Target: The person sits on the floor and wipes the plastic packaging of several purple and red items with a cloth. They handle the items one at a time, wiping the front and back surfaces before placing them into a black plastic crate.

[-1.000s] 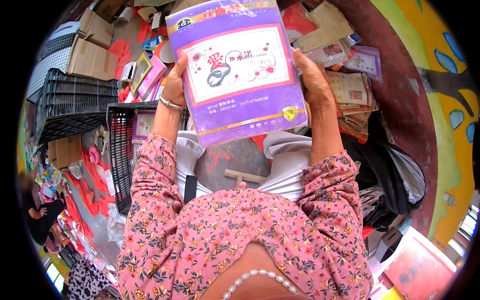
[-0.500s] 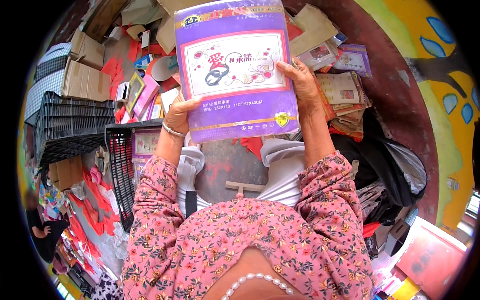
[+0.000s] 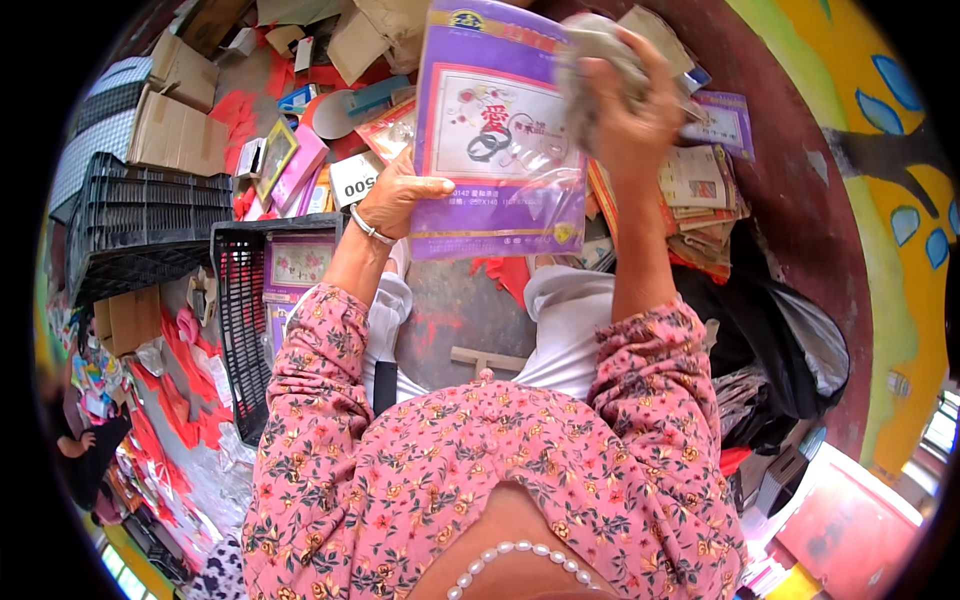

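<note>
My left hand [image 3: 394, 196] grips the lower left edge of a flat purple packet [image 3: 505, 215] in clear plastic, its thumb on the front. The packet looks like a cross-stitch kit, with a pink-framed picture of flowers and two rings. It is held up in front of me, slightly tilted, and light glints on its film. My right hand [image 3: 640, 115] is closed around a crumpled grey-brown cloth [image 3: 592, 75], blurred by motion. The cloth is at the packet's upper right edge and hides part of it; whether it touches the packet I cannot tell.
A black plastic crate [image 3: 245, 340] with purple packets stands at my left, near stacked black crates [image 3: 150, 225] and cardboard boxes [image 3: 175, 135]. Piled booklets [image 3: 690, 185] and a black bag [image 3: 790, 340] lie at the right. A person [image 3: 85, 440] is at the far left.
My right hand has let go of the packet's right edge and now holds a grey cloth at its upper right. The packet, in my left hand alone, has shifted right and tilted.
</note>
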Motion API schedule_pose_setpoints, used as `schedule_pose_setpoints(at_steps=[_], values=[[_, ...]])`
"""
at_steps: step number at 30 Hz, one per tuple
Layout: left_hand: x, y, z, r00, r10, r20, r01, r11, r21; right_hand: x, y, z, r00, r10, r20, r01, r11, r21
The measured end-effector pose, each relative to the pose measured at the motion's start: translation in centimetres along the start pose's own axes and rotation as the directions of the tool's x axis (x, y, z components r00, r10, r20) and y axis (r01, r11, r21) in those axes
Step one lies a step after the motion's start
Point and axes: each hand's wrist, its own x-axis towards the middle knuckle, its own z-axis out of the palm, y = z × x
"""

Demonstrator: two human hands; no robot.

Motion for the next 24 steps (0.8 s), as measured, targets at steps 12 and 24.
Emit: schedule_pose_setpoints(at_steps=[12, 24], values=[[-0.2, 1.0, -0.8, 0.994, 0.032, 0.106, 0.018, 0.897, -0.441, -7.3, -2.7, 4.4, 0.776, 0.106, 0.621, -0.260, 0.952, 0.163], [1.1, -1.1, -2.4, 0.973, -0.230, -0.023, 0.185, 0.838, -0.514, -10.2, -3.0, 5.0, 0.620, -0.324, 0.715, 0.424, 0.905, 0.042]])
